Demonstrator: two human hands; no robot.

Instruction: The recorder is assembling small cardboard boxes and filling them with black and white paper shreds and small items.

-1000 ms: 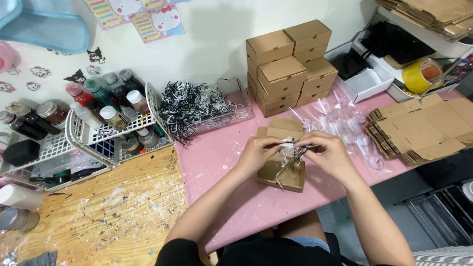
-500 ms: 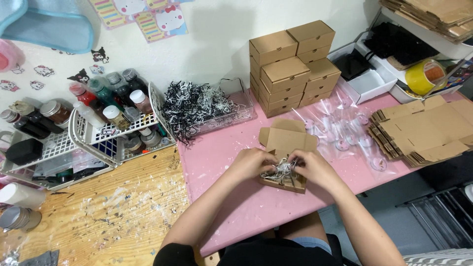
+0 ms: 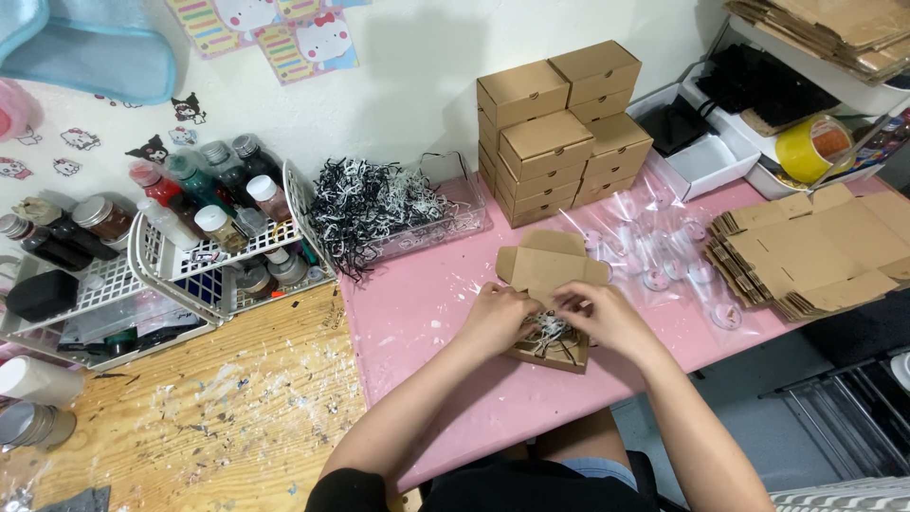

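My hands, left [image 3: 498, 318] and right [image 3: 597, 318], had dropped from lifted to pressing, apparently pinching, shredded paper [image 3: 548, 332] into the open box [image 3: 550, 313] at the tabletop's [image 3: 427, 303] six o'clock edge.

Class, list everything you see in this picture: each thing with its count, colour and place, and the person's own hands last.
open box: one, brown, on the pink table
paper shreds: heap, black and white, clear tray behind
closed boxes: stack, brown, by the wall
flat boxes: pile, brown, right
tape roll: one, yellow, far right
bottles: several, white baskets, left
left hand: in the open box
right hand: in the open box
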